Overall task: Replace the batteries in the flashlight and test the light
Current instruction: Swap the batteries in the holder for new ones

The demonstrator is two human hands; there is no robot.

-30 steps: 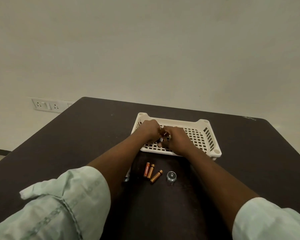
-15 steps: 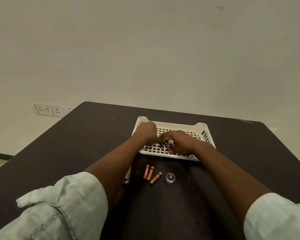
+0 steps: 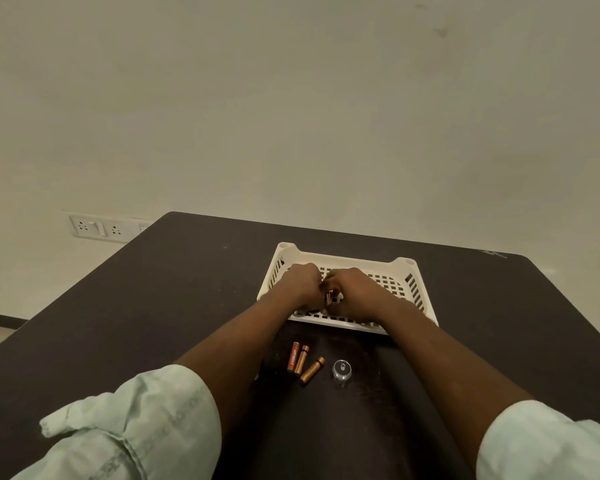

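Flashlight parts lie nearest us on the dark table [image 3: 160, 289]: three loose batteries [image 3: 302, 362] side by side and, just right of them, a small round cap [image 3: 342, 370], which we judge could roll off or get mixed with fresh cells if a forearm brushes them. Farther off, over the white basket [image 3: 409, 282], our left hand [image 3: 300, 285] and right hand [image 3: 355, 292] curl together around a small, mostly hidden piece; what it is we cannot tell, and it could slip.
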